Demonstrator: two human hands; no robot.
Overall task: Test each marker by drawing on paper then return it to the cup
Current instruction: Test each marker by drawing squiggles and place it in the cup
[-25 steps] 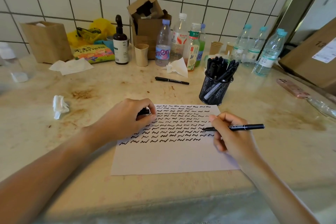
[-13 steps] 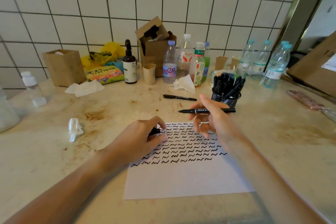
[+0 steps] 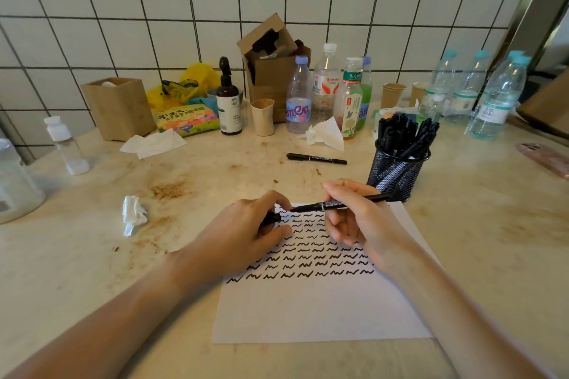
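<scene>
Nearest me lies the paper (image 3: 314, 311), white, its lower half blank and its upper half filled with rows of short black squiggles. My forearms cross its bottom corners.

Above those rows my right hand (image 3: 360, 224) pinches the marker (image 3: 335, 204) between thumb and fingers. It is a slim black pen with white lettering on the barrel, held almost level over the top edge of the paper, its bare tip pointing left. My left hand (image 3: 246, 231) curls around the cap (image 3: 272, 218), a short black piece poking out between thumb and forefinger. The tip sits just beside my left forefinger, a little above the cap's open end; I cannot tell whether tip and finger touch.

The marker's far end reaches toward the cup (image 3: 397, 172), a black mesh holder just beyond the paper's top right corner, packed with black markers leaning every way. My right hand hides the paper's top right rows, and my left hand hides most of the cap.

Farther back, a second marker (image 3: 316, 159) lies capped on the counter (image 3: 92, 271), well apart from my hands. Behind it stand bottles (image 3: 298, 95) against the tiled wall.
</scene>
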